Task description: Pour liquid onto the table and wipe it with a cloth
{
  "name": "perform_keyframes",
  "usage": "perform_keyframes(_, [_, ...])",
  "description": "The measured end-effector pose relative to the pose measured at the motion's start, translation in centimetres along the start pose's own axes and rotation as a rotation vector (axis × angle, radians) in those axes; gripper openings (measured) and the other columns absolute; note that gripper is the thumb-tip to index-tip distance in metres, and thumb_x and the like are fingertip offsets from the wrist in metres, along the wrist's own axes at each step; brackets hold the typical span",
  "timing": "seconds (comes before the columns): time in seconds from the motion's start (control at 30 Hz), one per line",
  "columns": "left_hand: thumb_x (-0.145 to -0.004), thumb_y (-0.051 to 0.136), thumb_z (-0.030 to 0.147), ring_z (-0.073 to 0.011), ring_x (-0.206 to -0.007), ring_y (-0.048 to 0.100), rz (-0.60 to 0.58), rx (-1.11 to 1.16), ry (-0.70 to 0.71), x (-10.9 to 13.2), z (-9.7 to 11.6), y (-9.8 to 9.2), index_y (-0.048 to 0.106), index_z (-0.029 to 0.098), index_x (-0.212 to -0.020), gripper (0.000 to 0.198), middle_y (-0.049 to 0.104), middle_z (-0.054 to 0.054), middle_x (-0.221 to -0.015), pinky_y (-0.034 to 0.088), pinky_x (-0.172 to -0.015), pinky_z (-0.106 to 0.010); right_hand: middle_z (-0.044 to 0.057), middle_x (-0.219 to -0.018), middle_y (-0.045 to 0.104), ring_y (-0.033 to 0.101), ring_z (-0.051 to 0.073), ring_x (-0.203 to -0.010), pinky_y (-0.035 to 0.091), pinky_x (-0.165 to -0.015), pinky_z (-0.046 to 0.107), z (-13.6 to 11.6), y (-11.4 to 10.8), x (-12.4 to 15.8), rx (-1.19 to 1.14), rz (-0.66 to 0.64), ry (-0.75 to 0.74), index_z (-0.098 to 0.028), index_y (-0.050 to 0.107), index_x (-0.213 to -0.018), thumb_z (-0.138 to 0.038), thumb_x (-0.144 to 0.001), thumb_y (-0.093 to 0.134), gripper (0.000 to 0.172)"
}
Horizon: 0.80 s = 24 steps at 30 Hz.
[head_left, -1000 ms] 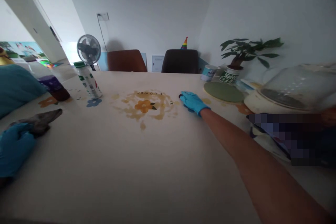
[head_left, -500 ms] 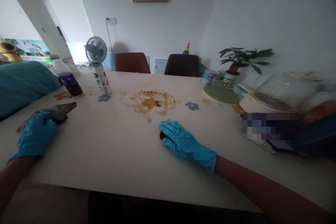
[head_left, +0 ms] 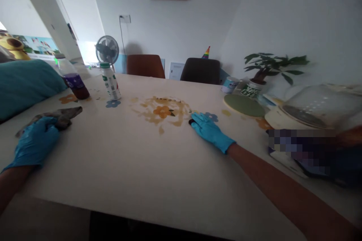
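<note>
My left hand (head_left: 38,139), in a blue glove, is closed on a crumpled grey cloth (head_left: 69,115) at the left of the table. My right hand (head_left: 210,130), gloved the same way, lies palm down on the tabletop (head_left: 135,173), right of the printed flower wreath (head_left: 162,112). Its fingers press over a small dark object (head_left: 191,121); only one edge shows by the thumb, so I cannot tell its kind.
A purple-labelled bottle (head_left: 75,83) and a white bottle with a green cap (head_left: 110,83) stand at the back left, near a fan (head_left: 107,49). To the right are a green round mat (head_left: 243,104), a potted plant (head_left: 253,87) and a lidded appliance (head_left: 294,116).
My right hand has slid away from me and to the right across the table, with the dark object under it. My left hand stays on the cloth. The view has shifted slightly.
</note>
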<state>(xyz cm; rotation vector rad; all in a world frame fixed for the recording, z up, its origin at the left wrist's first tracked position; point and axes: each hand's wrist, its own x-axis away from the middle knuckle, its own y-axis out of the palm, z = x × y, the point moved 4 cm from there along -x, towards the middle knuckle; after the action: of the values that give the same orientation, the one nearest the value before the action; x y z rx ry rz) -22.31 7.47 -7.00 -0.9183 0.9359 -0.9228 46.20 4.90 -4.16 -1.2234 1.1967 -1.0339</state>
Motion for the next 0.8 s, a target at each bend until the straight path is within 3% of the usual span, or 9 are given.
perform_keyframes(0.13, [-0.113,0.031,0.039,-0.0359,-0.126,0.07,-0.045,-0.035,-0.032,0.0,-0.5,0.3,0.076,0.006,-0.139,0.062,0.072,-0.022,-0.145,0.054,-0.122,-0.053,0.015,-0.19,0.038,0.034,0.037,-0.179,0.023,-0.15,0.058,2.2,-1.3,-5.1,0.035,-0.054,0.168,-0.01,0.049,-0.183,-0.046,-0.121,0.031,0.074])
perform_keyframes(0.27, [-0.112,0.032,0.033,-0.0356,-0.129,0.069,-0.055,-0.019,-0.055,0.3,0.0,-0.2,0.075,0.006,-0.139,0.058,0.072,-0.022,-0.147,0.053,-0.125,-0.051,0.023,-0.186,0.043,0.041,0.043,-0.174,0.03,-0.145,0.062,2.8,-2.1,-9.6,0.038,-0.021,0.237,-0.003,0.056,-0.176,-0.039,-0.12,0.03,0.071])
perform_keyframes(0.43, [-0.112,0.036,0.03,-0.0332,-0.133,0.069,-0.048,0.02,-0.078,0.6,0.8,-0.9,0.075,0.006,-0.14,0.053,0.072,-0.02,-0.147,0.05,-0.13,-0.05,0.029,-0.172,0.057,0.051,0.048,-0.163,0.037,-0.138,0.067,3.1,-2.7,-12.2,0.03,0.003,0.298,0.001,0.068,-0.158,-0.032,-0.118,0.029,0.065])
perform_keyframes(0.53, [-0.113,0.034,0.032,-0.0336,-0.131,0.069,-0.056,0.001,-0.071,0.4,0.6,-0.7,0.075,0.006,-0.141,0.056,0.072,-0.02,-0.147,0.052,-0.128,-0.05,0.025,-0.18,0.051,0.048,0.043,-0.168,0.034,-0.142,0.061,2.6,-2.5,-11.1,0.003,-0.01,0.247,-0.002,0.062,-0.168,-0.034,-0.119,0.029,0.067])
perform_keyframes(0.67, [-0.11,0.032,0.034,-0.0363,-0.129,0.07,-0.07,-0.021,-0.057,0.0,0.0,-0.2,0.074,0.005,-0.145,0.061,0.072,-0.021,-0.147,0.054,-0.123,-0.051,0.015,-0.186,0.045,0.043,0.035,-0.175,0.027,-0.149,0.053,1.0,-1.4,-6.2,-0.04,-0.027,0.141,-0.01,0.056,-0.178,-0.042,-0.121,0.033,0.069])
perform_keyframes(0.73, [-0.109,0.031,0.034,-0.0369,-0.129,0.07,-0.076,-0.025,-0.039,-0.1,0.0,0.0,0.074,0.005,-0.144,0.062,0.072,-0.022,-0.147,0.054,-0.123,-0.051,0.015,-0.183,0.05,0.047,0.033,-0.173,0.027,-0.149,0.051,0.2,-1.0,-2.9,-0.098,-0.003,0.082,-0.011,0.062,-0.175,-0.042,-0.119,0.04,0.067])
perform_keyframes(0.8, [-0.108,0.029,0.035,-0.0378,-0.128,0.071,-0.068,-0.034,-0.003,0.0,0.1,0.0,0.074,0.004,-0.14,0.063,0.073,-0.024,-0.144,0.054,-0.123,-0.052,0.016,-0.171,0.064,0.059,0.034,-0.164,0.04,-0.144,0.053,-0.1,-1.2,0.2,-0.262,0.031,0.036,-0.015,0.072,-0.165,-0.045,-0.116,0.047,0.063])
